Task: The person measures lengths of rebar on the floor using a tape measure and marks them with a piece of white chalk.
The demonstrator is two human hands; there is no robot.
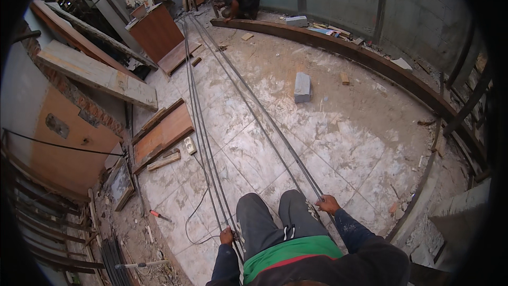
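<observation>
My left hand (pixel 226 235) is closed around long thin steel rebars (pixel 193 90), beside my left knee. Farther right, my right hand (pixel 328 204) grips another set of rebars (pixel 288 148) next to my right knee. Both sets run away from me over the tiled floor and draw close together at the far end. My legs are between the two sets. A white power strip (pixel 190 145) lies just left of the left rebars, its dark cord looping toward my left hand.
A crouching person (pixel 241 0) is at the far end of a long wooden beam (pixel 365 58). A grey block (pixel 302 87) stands on the floor. Wooden panels (pixel 164 132) lie left. A red-handled tool (pixel 159 215), a hammer (pixel 140 265) and dark rods (pixel 112 259) lie lower left.
</observation>
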